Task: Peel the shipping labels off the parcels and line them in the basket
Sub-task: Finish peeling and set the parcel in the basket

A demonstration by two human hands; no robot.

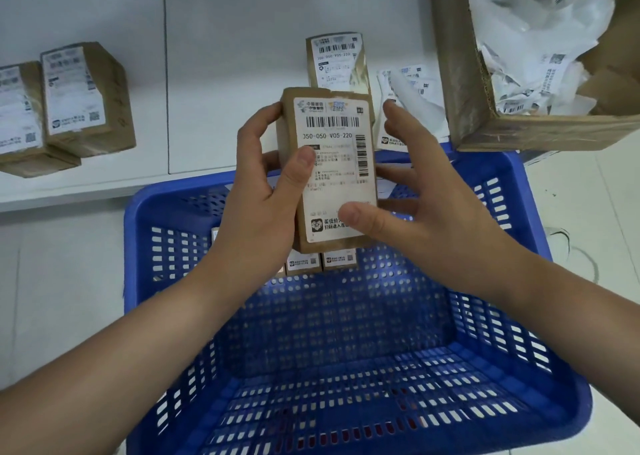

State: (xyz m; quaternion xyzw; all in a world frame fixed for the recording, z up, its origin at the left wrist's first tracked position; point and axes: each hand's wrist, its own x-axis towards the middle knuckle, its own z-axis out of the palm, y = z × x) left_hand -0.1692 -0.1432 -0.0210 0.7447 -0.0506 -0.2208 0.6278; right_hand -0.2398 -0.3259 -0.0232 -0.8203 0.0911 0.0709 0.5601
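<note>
The left hand (pixel 263 191) grips a labelled parcel (pixel 329 167) above the blue basket's (pixel 519 191) far rim; the right hand (pixel 415 191), fingers relaxed, thumbs its label (pixel 337 163). Peeling is beginning, I judge: next needs a lifted corner. More parcels (pixel 69 104) sit at the desk's (pixel 225 38) left edge, peeled backings (pixel 412 108) by the carton (pixel 460 83).

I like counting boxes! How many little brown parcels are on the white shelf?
3: two side by side at the left, parcel and parcel, and one parcel behind the held one. More may be hidden.
</note>
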